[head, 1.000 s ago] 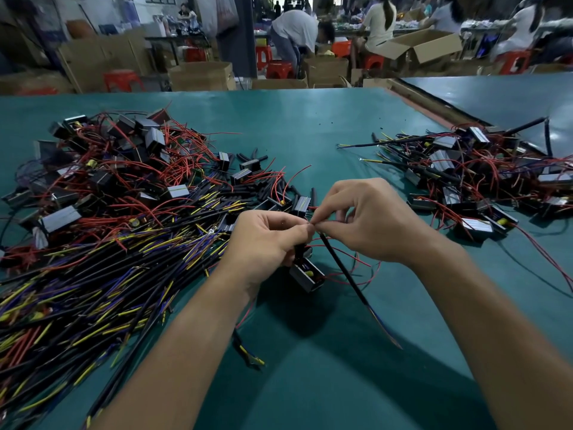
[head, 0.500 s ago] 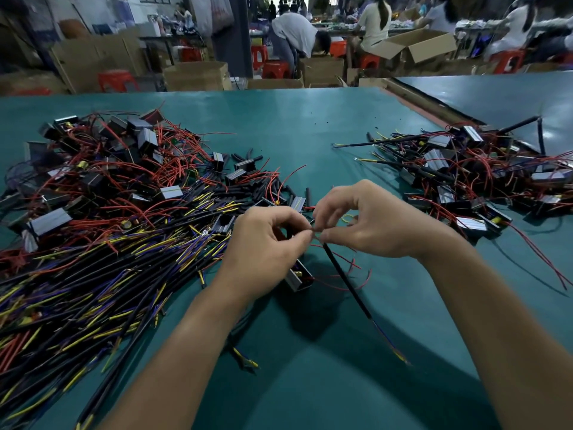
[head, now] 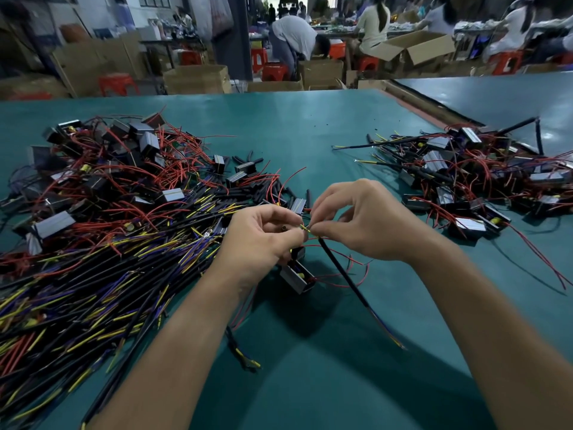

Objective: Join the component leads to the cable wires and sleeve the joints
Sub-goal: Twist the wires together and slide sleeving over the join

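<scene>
Both hands meet above the green table (head: pixel 310 125). The left hand (head: pixel 260 240) pinches a thin yellow wire (head: pixel 305 228) (black box (head: pixel 296 279) dangling beneath); the right hand (head: pixel 369 225) pinches the black cable (head: pixel 341 274).

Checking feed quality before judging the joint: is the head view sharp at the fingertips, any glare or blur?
Head view: yellow wire at the pinch fairly sharp; black cable smeared at its lower end; soft sheen across the table; background people blurred.
</scene>
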